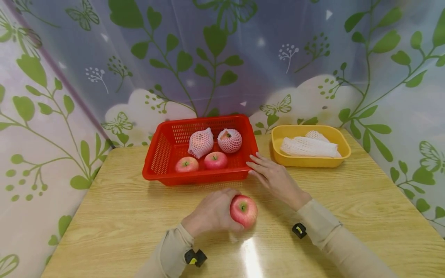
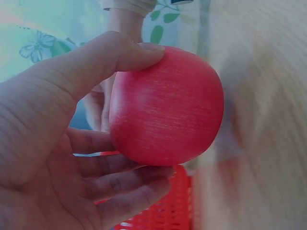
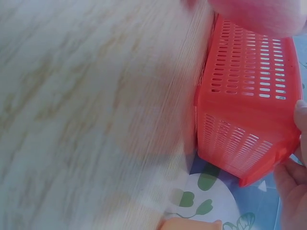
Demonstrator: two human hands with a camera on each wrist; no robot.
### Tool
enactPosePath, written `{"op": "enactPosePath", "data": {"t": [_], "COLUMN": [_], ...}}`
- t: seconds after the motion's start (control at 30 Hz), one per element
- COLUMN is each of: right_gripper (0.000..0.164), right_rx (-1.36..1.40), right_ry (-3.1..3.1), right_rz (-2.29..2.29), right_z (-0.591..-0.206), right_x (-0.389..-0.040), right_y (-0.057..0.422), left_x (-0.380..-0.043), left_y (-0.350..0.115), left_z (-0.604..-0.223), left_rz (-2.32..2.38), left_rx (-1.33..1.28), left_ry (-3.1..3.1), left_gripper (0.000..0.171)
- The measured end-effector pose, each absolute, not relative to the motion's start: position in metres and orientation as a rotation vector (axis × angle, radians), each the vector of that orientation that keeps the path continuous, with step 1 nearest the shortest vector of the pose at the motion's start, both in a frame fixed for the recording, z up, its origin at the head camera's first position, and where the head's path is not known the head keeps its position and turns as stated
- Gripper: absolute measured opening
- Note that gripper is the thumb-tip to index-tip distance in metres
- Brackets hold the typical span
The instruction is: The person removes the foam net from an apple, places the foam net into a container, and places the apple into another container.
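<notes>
My left hand (image 1: 217,212) holds a bare red apple (image 1: 244,211), thumb on one side and fingers around the other, stem facing up in the head view. In the left wrist view the apple (image 2: 168,108) sits between thumb and fingertips. My right hand (image 1: 276,179) lies with its fingers fairly straight against the right front corner of a red plastic basket (image 1: 205,178). In it are two bare apples, one at left (image 1: 187,165) and one at right (image 1: 216,160). Behind them are two apples in white foam nets, left (image 1: 201,143) and right (image 1: 230,141).
Right of the basket stands a yellow tray (image 1: 313,161) with white foam nets (image 1: 307,146) inside. Everything rests on a wood-grain table (image 1: 114,231). A leaf-patterned curtain (image 1: 222,92) rises behind the table and along both sides.
</notes>
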State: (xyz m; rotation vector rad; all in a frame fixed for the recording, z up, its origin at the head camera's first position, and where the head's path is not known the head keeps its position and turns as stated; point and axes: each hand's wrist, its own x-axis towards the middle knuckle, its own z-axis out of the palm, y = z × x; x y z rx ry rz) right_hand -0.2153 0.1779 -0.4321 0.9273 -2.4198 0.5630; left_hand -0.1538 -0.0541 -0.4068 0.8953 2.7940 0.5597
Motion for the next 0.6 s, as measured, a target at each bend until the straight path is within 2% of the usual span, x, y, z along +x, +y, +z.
{"op": "enactPosePath", "data": {"t": [0.6], "right_gripper": [0.042], "right_rx": [0.925], "right_ry": [-2.425], "right_rz": [0.559], "right_z": [-0.431], "right_x": [-0.215], "right_y": [0.178], "left_x": [-0.166], "left_y": [-0.076], "left_z": [-0.369], "left_rz": [0.657], "left_rx": [0.927], "left_ry": [2.886], "left_gripper": [0.077]}}
